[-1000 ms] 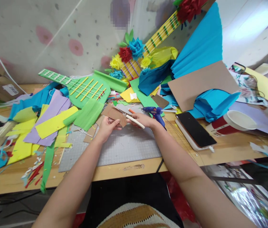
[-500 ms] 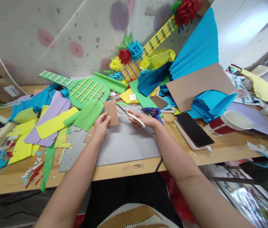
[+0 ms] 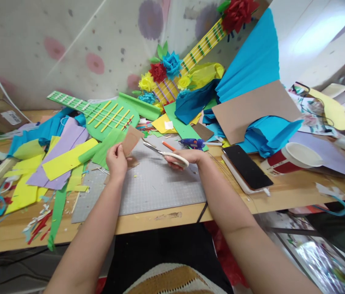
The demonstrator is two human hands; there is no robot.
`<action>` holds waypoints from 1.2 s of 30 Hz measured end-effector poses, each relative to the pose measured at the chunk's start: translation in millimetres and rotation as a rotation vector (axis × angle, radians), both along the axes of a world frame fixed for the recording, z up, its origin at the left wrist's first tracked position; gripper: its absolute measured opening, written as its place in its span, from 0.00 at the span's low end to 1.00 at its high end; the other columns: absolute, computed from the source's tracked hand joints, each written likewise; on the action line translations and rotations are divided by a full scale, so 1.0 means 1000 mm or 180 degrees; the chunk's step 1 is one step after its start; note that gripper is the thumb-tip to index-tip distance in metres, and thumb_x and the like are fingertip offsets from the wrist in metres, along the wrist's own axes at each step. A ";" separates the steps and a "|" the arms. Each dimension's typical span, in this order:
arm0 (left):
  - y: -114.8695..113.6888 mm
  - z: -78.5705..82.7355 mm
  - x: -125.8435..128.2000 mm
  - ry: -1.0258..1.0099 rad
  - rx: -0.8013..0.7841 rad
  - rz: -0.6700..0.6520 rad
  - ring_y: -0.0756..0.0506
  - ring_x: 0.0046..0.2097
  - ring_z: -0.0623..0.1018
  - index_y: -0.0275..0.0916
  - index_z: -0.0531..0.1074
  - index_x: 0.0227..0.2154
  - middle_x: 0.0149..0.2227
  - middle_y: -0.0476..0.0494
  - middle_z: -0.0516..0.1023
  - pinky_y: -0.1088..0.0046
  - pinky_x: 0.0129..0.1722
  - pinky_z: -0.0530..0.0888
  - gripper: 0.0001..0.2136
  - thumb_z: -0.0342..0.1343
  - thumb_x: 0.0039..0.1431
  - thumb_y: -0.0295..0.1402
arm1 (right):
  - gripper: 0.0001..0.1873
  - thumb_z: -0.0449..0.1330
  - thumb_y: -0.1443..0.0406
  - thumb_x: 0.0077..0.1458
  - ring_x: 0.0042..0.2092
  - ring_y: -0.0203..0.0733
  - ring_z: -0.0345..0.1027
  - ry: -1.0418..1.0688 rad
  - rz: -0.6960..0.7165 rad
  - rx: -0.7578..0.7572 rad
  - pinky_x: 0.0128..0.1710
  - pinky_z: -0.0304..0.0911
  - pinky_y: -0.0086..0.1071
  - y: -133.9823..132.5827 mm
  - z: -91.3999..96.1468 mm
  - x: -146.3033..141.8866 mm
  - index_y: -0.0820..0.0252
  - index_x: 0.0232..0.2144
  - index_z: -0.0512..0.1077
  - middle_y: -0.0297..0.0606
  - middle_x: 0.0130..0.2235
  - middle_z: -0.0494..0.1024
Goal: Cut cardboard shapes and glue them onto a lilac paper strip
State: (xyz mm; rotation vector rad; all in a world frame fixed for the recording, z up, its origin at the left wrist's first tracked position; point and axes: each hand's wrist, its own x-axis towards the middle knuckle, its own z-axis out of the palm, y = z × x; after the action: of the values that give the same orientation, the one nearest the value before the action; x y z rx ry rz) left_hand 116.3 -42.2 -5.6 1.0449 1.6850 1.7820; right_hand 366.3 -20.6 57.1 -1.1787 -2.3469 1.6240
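My left hand (image 3: pixel 117 160) pinches a small piece of brown cardboard (image 3: pixel 132 139), held tilted above the grey cutting mat (image 3: pixel 160 183). In my right hand (image 3: pixel 182 158) are scissors (image 3: pixel 174 157) with white handles. Their blades point left toward the cardboard, parted slightly and apart from it. Another brown scrap (image 3: pixel 132 163) shows just below the left hand's cardboard. Behind my right hand lie an orange stick (image 3: pixel 168 145) and a blue glue gun (image 3: pixel 192 143).
A green paper guitar (image 3: pixel 111 118) and coloured crepe paper strips (image 3: pixel 68 159) lie left. At the back leans a yellow guitar with paper flowers (image 3: pixel 172 65). On the right are a phone (image 3: pixel 247 166), a paper cup (image 3: pixel 291 159) and a large cardboard sheet (image 3: pixel 252 108).
My left hand has drawn the cardboard to the left and turned it, away from the scissors. The scissors have stayed nearly in place, with a brown scrap now below the left hand.
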 end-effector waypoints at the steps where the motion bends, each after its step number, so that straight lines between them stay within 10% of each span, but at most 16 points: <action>1: 0.002 -0.001 -0.003 -0.0199 -0.0029 0.0102 0.52 0.27 0.71 0.36 0.70 0.36 0.36 0.44 0.69 0.76 0.20 0.72 0.13 0.51 0.52 0.40 | 0.31 0.52 0.38 0.43 0.21 0.29 0.55 0.0105 0.0250 -0.0316 0.20 0.52 0.28 0.001 -0.002 -0.002 0.62 0.22 0.62 0.32 0.19 0.64; 12: 0.007 0.000 -0.022 0.0303 0.0231 0.0626 0.51 0.31 0.72 0.36 0.71 0.38 0.41 0.42 0.70 0.76 0.22 0.72 0.12 0.51 0.53 0.36 | 0.26 0.50 0.42 0.48 0.23 0.29 0.58 0.0921 -0.0048 -0.0245 0.22 0.54 0.25 -0.008 -0.024 -0.043 0.59 0.30 0.60 0.28 0.23 0.62; 36: -0.004 0.000 0.006 0.0413 0.0136 -0.0572 0.58 0.16 0.67 0.34 0.75 0.37 0.41 0.41 0.72 0.80 0.12 0.65 0.17 0.55 0.50 0.42 | 0.28 0.45 0.43 0.53 0.21 0.29 0.62 0.0167 -0.0359 -0.0061 0.31 0.62 0.28 0.004 -0.004 -0.034 0.63 0.31 0.64 0.28 0.21 0.64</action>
State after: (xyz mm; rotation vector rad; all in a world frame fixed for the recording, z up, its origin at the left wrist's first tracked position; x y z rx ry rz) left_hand 122.1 -46.4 -5.8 1.3125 1.5772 1.6731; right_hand 332.3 -16.9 53.5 -1.2320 -2.1959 1.6236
